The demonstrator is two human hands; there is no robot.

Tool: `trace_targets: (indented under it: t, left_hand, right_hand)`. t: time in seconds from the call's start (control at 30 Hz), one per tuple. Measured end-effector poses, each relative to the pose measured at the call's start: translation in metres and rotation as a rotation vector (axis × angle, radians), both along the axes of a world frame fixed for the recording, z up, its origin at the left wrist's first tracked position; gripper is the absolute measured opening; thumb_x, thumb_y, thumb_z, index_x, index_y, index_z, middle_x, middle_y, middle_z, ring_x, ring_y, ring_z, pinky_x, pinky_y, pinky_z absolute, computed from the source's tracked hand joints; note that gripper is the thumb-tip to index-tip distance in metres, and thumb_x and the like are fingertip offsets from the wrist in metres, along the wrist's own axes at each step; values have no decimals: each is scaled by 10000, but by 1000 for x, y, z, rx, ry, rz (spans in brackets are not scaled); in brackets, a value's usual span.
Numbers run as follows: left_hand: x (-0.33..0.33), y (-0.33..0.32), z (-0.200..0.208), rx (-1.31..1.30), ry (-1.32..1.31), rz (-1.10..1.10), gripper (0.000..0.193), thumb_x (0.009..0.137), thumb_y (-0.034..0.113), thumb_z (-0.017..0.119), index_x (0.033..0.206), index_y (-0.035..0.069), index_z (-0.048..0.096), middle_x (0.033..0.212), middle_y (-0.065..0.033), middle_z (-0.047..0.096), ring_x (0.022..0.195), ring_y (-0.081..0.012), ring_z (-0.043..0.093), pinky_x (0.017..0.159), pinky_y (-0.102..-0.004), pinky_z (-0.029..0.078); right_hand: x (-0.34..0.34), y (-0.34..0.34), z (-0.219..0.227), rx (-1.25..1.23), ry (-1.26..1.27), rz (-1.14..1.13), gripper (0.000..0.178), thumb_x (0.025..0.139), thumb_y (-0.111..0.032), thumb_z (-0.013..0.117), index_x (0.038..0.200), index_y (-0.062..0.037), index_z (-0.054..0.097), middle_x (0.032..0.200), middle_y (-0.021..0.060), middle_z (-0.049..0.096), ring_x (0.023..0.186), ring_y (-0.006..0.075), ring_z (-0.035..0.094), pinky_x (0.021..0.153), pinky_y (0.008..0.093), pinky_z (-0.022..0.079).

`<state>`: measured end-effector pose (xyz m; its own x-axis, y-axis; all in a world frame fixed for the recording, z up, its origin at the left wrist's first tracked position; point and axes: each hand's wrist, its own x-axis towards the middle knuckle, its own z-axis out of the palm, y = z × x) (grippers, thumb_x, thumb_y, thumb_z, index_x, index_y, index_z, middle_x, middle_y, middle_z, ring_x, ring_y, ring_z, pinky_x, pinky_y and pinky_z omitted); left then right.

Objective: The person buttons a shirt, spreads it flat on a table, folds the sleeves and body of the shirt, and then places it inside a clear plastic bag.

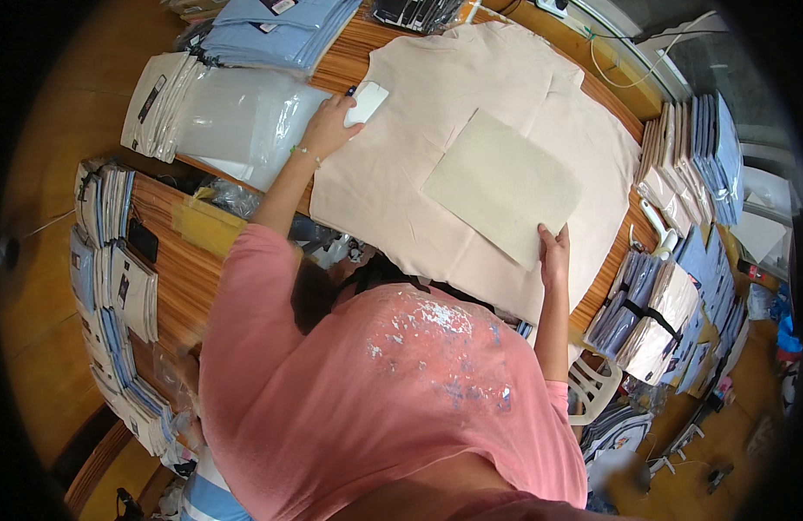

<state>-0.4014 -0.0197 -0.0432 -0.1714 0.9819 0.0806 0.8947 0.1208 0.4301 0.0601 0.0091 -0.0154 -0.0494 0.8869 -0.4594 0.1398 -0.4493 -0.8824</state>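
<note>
A pale pink cloth (375, 182) lies spread over the wooden table. On it rests a flat, greyish-beige rectangular board (506, 178), turned at an angle. My right hand (553, 254) pinches the board's near right corner, thumb on top. At the cloth's left side, my left hand (330, 128) closes its thumb and fingers on the edge of a small white card (368, 102). A small dark piece shows by the card's far corner. Under my left wrist is a stack of clear plastic bags (241, 117).
Bagged beige garments (163, 104) and folded light-blue ones (276, 35) stand at the far left. More packed garments (671, 174) line the right side, with a white-handled tool (658, 227) nearby. A white plastic chair (595, 388) is at the lower right.
</note>
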Motion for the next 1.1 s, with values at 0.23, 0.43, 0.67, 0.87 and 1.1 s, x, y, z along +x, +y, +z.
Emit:
trace_targets:
  t: [0.23, 0.43, 0.67, 0.87, 1.1]
  left_hand:
    - [-2, 19, 34, -398, 7, 198, 370, 789, 144, 564, 1124, 9, 487, 1128, -233, 525, 1047, -355, 507, 865, -437, 423]
    - [-2, -20, 20, 248, 538, 63, 458, 855, 235, 521, 1290, 112, 444, 1346, -175, 372, 1236, -294, 361, 959, -509, 329]
    - [12, -49, -8, 373, 83, 282, 502, 833, 165, 525, 1323, 125, 422, 1381, -182, 320, 1283, -364, 273, 1026, -559, 227]
    - [79, -64, 7, 230, -25, 122, 578, 777, 156, 567, 1332, 151, 406, 1400, -200, 266, 1316, -395, 195, 1051, -568, 168]
    - [92, -70, -16, 129, 62, 81, 577, 800, 181, 568, 1350, 183, 391, 1403, -183, 250, 1312, -381, 201, 1057, -562, 160]
  right_hand:
    - [-2, 8, 18, 84, 123, -19, 487, 828, -19, 510, 1293, 14, 366, 1043, 109, 573, 842, 159, 563, 696, 259, 453]
    - [-53, 8, 19, 81, 117, 104, 471, 832, -30, 547, 1279, -46, 398, 928, 21, 583, 663, 59, 492, 512, 204, 370]
    - [-141, 32, -23, -8, 256, 170, 359, 853, -37, 522, 1200, -59, 430, 739, -22, 525, 516, 26, 369, 418, 222, 273]
    - [-163, 37, -28, -107, 143, 292, 254, 843, -59, 559, 1071, -66, 445, 687, 4, 504, 482, 71, 405, 378, 241, 281]
    - [-177, 21, -2, 150, -201, 187, 642, 808, -75, 621, 1360, -37, 295, 632, 31, 497, 476, 115, 473, 394, 263, 384]
